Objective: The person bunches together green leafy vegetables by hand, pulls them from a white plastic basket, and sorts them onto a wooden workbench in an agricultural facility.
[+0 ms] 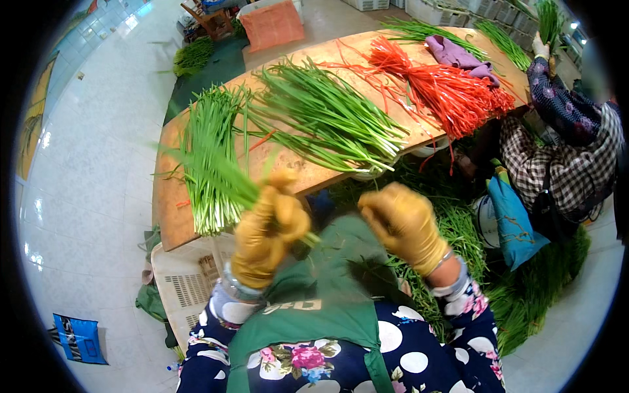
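Observation:
My left hand [270, 228], in a yellow rubber glove, is closed around a small bunch of garlic chives [231, 179]. The leaves point up and left, blurred by motion, and the pale stem ends show below the fist. Level with it on the right, my gloved right hand [405, 228] has its fingers curled in; blur hides whether a thin stem is pinched there. Beyond the left hand, a neat pile of chives [211, 162] lies with its white ends towards me. A looser heap of chives [329, 113] spreads across the middle of the wooden table [174, 223].
Red plastic ties [442, 88] and a purple cloth [457, 54] lie farther right on the table. A white plastic crate [182, 275] stands below its left end. Loose greens [457, 231] cover the floor at right, near a seated co-worker [555, 157] holding up chives.

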